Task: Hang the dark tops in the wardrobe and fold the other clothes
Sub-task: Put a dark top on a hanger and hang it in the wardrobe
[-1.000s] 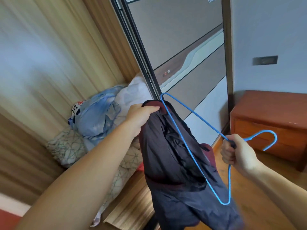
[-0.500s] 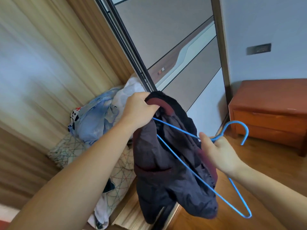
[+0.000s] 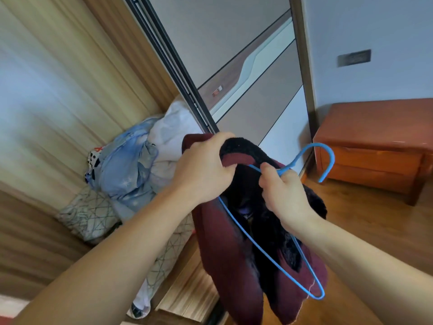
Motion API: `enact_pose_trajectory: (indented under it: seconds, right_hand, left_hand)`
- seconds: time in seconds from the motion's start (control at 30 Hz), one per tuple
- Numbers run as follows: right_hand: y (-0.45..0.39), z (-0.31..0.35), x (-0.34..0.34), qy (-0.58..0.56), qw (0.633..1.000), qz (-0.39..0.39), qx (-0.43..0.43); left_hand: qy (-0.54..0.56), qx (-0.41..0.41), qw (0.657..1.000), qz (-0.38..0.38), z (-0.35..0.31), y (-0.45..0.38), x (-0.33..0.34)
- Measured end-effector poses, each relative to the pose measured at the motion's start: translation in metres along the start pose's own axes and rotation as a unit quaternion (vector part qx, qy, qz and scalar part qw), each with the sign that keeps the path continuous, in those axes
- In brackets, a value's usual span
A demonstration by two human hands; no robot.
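Note:
A dark maroon top (image 3: pixel 225 259) with a black fleecy lining hangs in front of me. My left hand (image 3: pixel 201 170) grips its collar at the upper edge. My right hand (image 3: pixel 283 193) holds a blue wire hanger (image 3: pixel 328 158) by the neck, just below the hook. One arm of the hanger passes inside the neck opening; its lower corner (image 3: pixel 316 295) shows at the bottom right of the top. The open wardrobe (image 3: pixel 70 95), with wood-grain walls, is at the left.
A heap of light clothes and bedding (image 3: pixel 131 170) lies on the wardrobe floor at the left. The sliding door (image 3: pixel 234 66) with its dark frame stands behind my hands. A red-brown wooden drawer cabinet (image 3: pixel 379 146) stands on the wood floor at the right.
My right hand has moved left and up to the collar, bringing the hanger into the neck opening. The top has turned, so its maroon outer side now faces me.

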State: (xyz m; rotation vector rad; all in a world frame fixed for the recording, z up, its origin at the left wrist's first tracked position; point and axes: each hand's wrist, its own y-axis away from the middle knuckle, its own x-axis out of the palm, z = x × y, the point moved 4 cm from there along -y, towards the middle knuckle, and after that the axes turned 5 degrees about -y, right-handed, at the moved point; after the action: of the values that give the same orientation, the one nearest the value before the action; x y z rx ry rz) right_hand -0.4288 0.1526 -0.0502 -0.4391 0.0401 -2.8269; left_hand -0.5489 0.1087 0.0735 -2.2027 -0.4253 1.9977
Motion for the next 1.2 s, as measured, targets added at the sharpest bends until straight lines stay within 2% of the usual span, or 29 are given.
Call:
enact_pose_trajectory:
  seconds: [0.13, 0.27, 0.3, 0.37, 0.43, 0.6, 0.73, 0.8, 0.9, 0.97, 1.03, 1.07, 1.13, 1.2]
  right_hand:
    - [0.003, 0.009, -0.012, 0.009, 0.999, 0.001, -0.035]
    - [0.009, 0.039, -0.019, 0.099, 0.986, 0.021, -0.133]
    - [0.011, 0.048, -0.019, 0.119, 0.980, 0.032, -0.157]
    - [0.013, 0.063, -0.021, 0.146, 0.970, 0.047, -0.190]
    - [0.010, 0.074, -0.025, 0.161, 0.965, 0.043, -0.202]
    - [-0.010, 0.081, -0.037, 0.181, 0.968, 0.027, -0.170]
    - [-0.027, 0.086, -0.038, 0.193, 0.964, 0.035, -0.178]
    - [-0.030, 0.083, -0.041, 0.216, 0.951, 0.014, -0.219]
    - [-0.018, 0.068, -0.060, 0.255, 0.897, -0.094, -0.349]
    - [-0.005, 0.036, -0.075, 0.284, 0.872, -0.098, -0.386]
    - [0.001, -0.016, -0.078, 0.334, 0.896, -0.018, -0.293]
    - [0.001, -0.042, -0.076, 0.364, 0.908, 0.021, -0.207]
    - [-0.004, -0.083, -0.069, 0.408, 0.909, 0.060, -0.064]
    - [-0.014, -0.099, -0.056, 0.404, 0.910, 0.091, -0.012]
  left_hand:
    - [-0.022, 0.006, 0.997, 0.078, 0.007, 0.014, 0.004]
    - [-0.203, 0.077, 0.976, 0.005, 0.001, 0.008, -0.018]
    - [-0.213, 0.111, 0.971, 0.001, -0.006, 0.005, -0.021]
    - [-0.163, 0.183, 0.968, 0.051, -0.023, -0.002, -0.021]
    - [-0.106, 0.210, 0.967, 0.102, -0.037, -0.010, -0.017]
    - [-0.118, 0.230, 0.960, 0.103, -0.042, -0.026, -0.003]
    - [-0.131, 0.229, 0.961, 0.081, -0.040, -0.037, 0.005]
    - [-0.150, 0.230, 0.958, 0.083, -0.039, -0.042, 0.009]
    - [-0.153, 0.221, 0.961, 0.061, -0.031, -0.050, 0.012]
    - [-0.153, 0.215, 0.964, 0.038, -0.025, -0.053, 0.009]
    - [-0.159, 0.226, 0.961, 0.012, -0.023, -0.052, 0.004]
    - [-0.164, 0.237, 0.958, -0.001, -0.024, -0.050, 0.000]
    - [-0.165, 0.261, 0.951, -0.023, -0.028, -0.043, -0.009]
    - [-0.163, 0.268, 0.949, -0.026, -0.027, -0.034, -0.017]
